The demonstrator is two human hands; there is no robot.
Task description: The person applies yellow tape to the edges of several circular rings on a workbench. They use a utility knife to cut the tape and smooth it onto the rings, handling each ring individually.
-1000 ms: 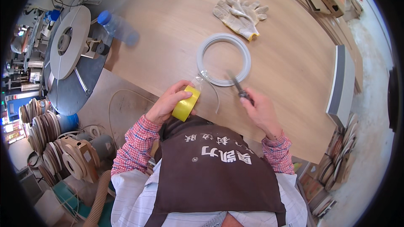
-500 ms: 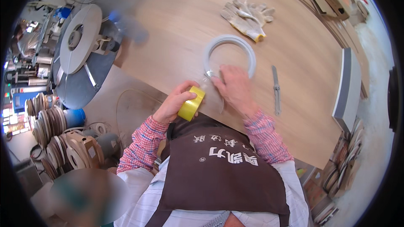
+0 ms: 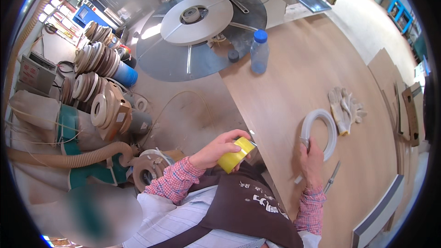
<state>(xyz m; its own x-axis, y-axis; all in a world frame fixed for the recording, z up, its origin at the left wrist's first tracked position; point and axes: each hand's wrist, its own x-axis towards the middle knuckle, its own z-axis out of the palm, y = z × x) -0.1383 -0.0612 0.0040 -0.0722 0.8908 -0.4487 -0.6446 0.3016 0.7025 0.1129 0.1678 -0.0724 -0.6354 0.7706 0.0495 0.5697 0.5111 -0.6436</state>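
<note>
In my left hand (image 3: 216, 152) is a roll of yellow packing tape (image 3: 236, 155), held clear of the table over its near left edge. My right hand (image 3: 312, 163) grips the near left side of a coil of pale grey-white banding (image 3: 332, 133), thumb and fingers closed round the band. The coil lies at the table, ring-shaped. A small clear scrap (image 3: 298, 179), apparently tape, shows beside my right wrist. Just right of that wrist lies a slim grey knife-like tool (image 3: 331, 177), partly hidden by the forearm.
White work gloves (image 3: 345, 110) lie beyond the coil on the wooden table (image 3: 285, 96). A blue-capped bottle (image 3: 259, 55) stands at the far left corner, beside a round turntable (image 3: 202, 62). Banding rolls (image 3: 94, 57) and a ribbed hose (image 3: 87, 158) are at left; a grey-edged panel (image 3: 379, 209) sits front right.
My view has swung left, bringing the turntable and bottle into sight. The tape roll and coil are farther apart, and the clear strip between them no longer shows. My right hand now grips the coil.
</note>
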